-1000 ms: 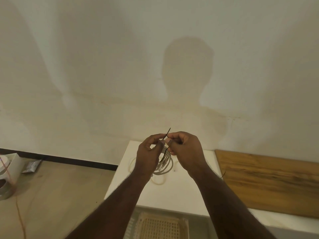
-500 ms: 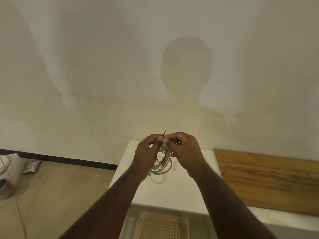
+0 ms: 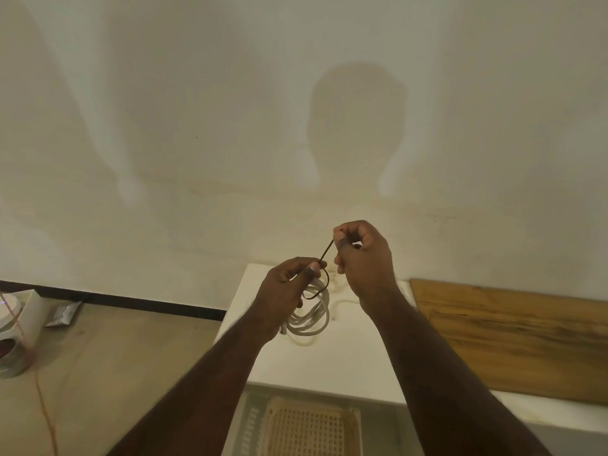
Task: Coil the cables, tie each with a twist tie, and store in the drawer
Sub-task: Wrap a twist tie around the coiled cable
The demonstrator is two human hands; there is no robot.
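A coiled whitish cable [image 3: 312, 319] hangs above the white cabinet top [image 3: 332, 360], gripped at its upper side by my left hand [image 3: 286, 291]. A dark twist tie [image 3: 320, 278] loops around the coil's strands. One end runs up to my right hand [image 3: 360, 255], which pinches it between thumb and fingertips, higher than the left hand. Another pale cable [image 3: 340, 292] lies loose on the cabinet top behind the coil. The drawer [image 3: 296, 426] stands open below the cabinet's front edge, with a woven mesh bottom.
A wooden board [image 3: 513, 337] lies on the surface to the right. On the floor at left stand a white box and round containers [image 3: 16, 327], a foil packet [image 3: 64, 312] and a thin orange wire [image 3: 42, 396]. A plain wall rises close behind.
My right hand has risen and moved right, drawing the twist tie's end up and out. My left hand has stayed on the coil, a little lower.
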